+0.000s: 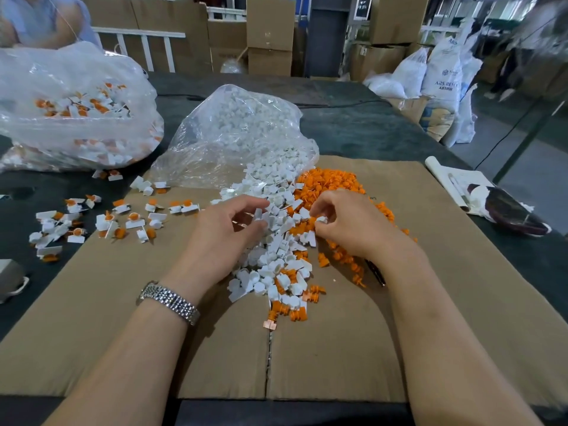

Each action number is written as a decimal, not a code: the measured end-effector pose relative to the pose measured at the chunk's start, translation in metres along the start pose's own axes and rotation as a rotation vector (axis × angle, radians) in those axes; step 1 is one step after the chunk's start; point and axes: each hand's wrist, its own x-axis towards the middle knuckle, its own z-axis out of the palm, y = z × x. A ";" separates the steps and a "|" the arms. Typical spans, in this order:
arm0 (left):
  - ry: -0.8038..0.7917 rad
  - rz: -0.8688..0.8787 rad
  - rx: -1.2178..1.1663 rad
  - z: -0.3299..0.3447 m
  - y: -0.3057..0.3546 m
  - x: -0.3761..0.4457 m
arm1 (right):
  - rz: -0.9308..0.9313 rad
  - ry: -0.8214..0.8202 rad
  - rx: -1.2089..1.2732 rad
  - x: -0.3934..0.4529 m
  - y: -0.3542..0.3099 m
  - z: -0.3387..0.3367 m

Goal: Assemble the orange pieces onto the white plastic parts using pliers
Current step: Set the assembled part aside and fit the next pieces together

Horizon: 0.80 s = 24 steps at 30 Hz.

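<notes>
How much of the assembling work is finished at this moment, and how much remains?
Done: joined orange-and-white pieces lie scattered at left, and more fill the left bag. In hand: the right hand pinches a small white part; the left hand picks in the white pile. Left: large loose piles of white parts and orange pieces, plus a bag of white parts.

White parts point(270, 256) and orange pieces point(329, 182) are being shown on brown cardboard point(123, 318). A silver watch point(169, 301) is being worn

Warehouse workshop, stacked cardboard boxes point(270, 32), resin sacks point(441, 72), bagged parts point(242, 130)
</notes>
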 end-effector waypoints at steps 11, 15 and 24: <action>-0.027 -0.007 -0.107 0.002 0.004 -0.003 | -0.049 -0.034 -0.064 -0.007 0.005 0.012; -0.001 -0.025 -0.132 0.003 0.006 -0.004 | -0.035 -0.077 -0.018 -0.014 0.010 0.007; -0.053 -0.044 -0.192 0.000 0.008 -0.004 | -0.024 -0.087 -0.004 -0.018 0.008 0.004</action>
